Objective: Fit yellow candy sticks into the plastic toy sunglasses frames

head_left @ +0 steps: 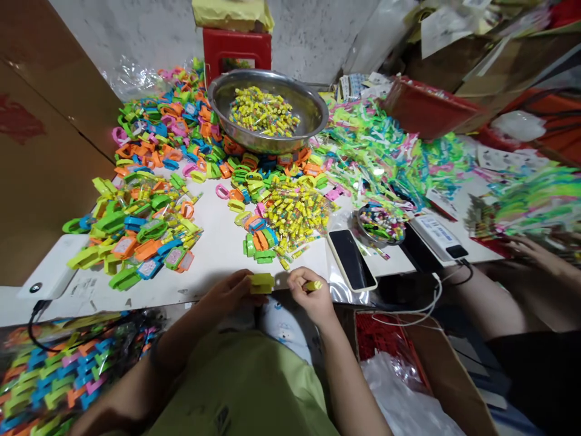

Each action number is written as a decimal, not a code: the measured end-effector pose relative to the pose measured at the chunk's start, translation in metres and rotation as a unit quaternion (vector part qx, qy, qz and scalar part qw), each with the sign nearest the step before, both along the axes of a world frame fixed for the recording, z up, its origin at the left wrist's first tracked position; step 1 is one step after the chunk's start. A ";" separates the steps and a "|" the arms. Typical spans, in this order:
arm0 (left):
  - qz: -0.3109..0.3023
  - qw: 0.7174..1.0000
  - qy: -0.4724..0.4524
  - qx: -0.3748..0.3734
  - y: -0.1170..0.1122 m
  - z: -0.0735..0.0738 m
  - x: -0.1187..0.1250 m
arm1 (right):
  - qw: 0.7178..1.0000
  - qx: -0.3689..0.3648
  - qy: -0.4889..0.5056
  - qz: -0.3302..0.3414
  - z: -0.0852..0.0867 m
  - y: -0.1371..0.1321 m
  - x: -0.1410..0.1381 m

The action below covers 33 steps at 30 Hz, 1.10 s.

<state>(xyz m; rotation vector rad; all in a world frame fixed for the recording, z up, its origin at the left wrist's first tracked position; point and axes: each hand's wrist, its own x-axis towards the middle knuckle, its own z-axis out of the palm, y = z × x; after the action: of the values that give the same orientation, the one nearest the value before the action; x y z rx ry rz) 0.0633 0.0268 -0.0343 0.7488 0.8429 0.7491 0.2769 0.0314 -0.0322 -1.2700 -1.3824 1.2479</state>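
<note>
Two pieces are in hand, both on our side of the steel bowl (pixel 267 143): a yellow plastic piece (pixel 262 283), pinched between thumb and fingers of our left hand (pixel 235 287), and a small yellow roll (pixel 314 285) inside the curled fingers of our right hand (pixel 315 300). The pieces do not touch.

Progress, our estimate: partway. Left of the bowl and nearer us, a watch cluster (pixel 145 236) has yellow rolls mixed in, perhaps done. Much seems left: a loose roll heap (pixel 297 213) before the bowl, more rolls inside it, a larger watch pile (pixel 166 130) to its left.

White worktop (pixel 209 218); green strips (pixel 381 142) right of the bowl; red stand (pixel 236 45) and grey wall (pixel 313 36) behind it. Far right of it, another person's hand (pixel 526 249), blurred; grip unclear.
</note>
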 end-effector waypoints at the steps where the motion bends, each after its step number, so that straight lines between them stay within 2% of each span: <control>1: 0.020 1.000 -0.002 -0.002 0.001 0.002 0.000 | 1.000 0.001 0.006 0.002 0.001 0.003 -0.002; 4: 0.061 0.998 -0.010 0.015 0.003 0.011 -0.001 | 0.998 -0.006 0.056 0.024 0.002 0.005 -0.008; 8: 0.083 0.994 -0.004 0.066 0.005 0.024 -0.006 | 0.989 -0.006 0.138 0.059 0.004 -0.003 -0.019; 10: 0.083 0.992 -0.004 0.098 0.005 0.028 -0.007 | 0.993 0.001 0.111 0.027 0.008 -0.010 -0.027; 12: 0.088 0.989 -0.018 0.122 0.006 0.031 -0.006 | 0.999 0.030 0.038 -0.002 0.013 -0.016 -0.035; 15: 0.111 0.987 -0.043 0.111 0.005 0.034 0.000 | 0.991 0.103 -0.060 0.059 0.018 -0.025 -0.042; 17: 0.114 0.988 -0.044 0.090 0.003 0.035 0.004 | 0.982 0.132 -0.090 0.098 0.019 -0.029 -0.042; 20: 0.099 0.986 0.042 0.125 0.001 0.036 0.006 | 0.985 0.135 -0.088 0.066 0.020 -0.034 -0.035; 25: 0.061 0.929 0.260 0.255 -0.002 0.041 -0.002 | 0.976 0.148 -0.156 0.042 0.034 -0.031 -0.027; 29: 0.023 0.894 0.329 0.304 -0.003 0.047 -0.007 | 0.956 0.208 -0.199 0.061 0.049 -0.027 -0.030; 33: 0.023 0.879 0.351 0.322 -0.006 0.048 -0.008 | 0.946 0.230 -0.219 0.058 0.052 -0.028 -0.032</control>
<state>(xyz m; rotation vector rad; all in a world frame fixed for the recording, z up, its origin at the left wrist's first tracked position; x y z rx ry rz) 0.0555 0.0207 0.0133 1.6673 1.2798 0.8144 0.2450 0.0036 0.0197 -1.1782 -1.9550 0.6636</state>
